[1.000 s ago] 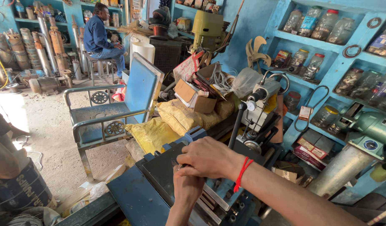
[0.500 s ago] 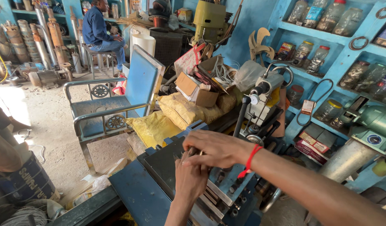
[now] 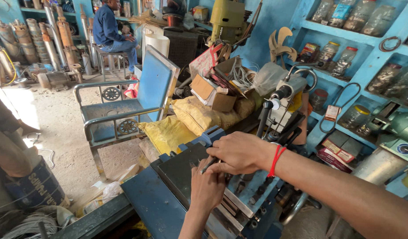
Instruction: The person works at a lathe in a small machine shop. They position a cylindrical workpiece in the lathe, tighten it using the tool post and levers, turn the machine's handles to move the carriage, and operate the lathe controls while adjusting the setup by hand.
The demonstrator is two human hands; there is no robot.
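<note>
1. Far left, a dark blue drum (image 3: 33,188) stands on the dusty floor, with a coil of grey wire (image 3: 18,223) beside it.
2. A blue metal bench (image 3: 124,104) with tubular steel armrests stands behind; past it a person (image 3: 111,31) in a blue shirt sits on a stool.
3. Crumpled yellow sacks (image 3: 186,121) and a cardboard box (image 3: 210,93) pile up behind the blue-painted machine (image 3: 190,190), whose flat dark steel plate is chipped and worn.
4. The left hand (image 3: 207,188) comes up from below, fingers curled on the machine's top; what it grips, I cannot tell.
5. The right hand (image 3: 239,152), red thread at the wrist, lies just above the left and pinches a thin dark metal tool (image 3: 209,165), tip down on the plate.
6. Right, blue shelves (image 3: 359,35) hold dusty clear plastic jars (image 3: 345,59).
</note>
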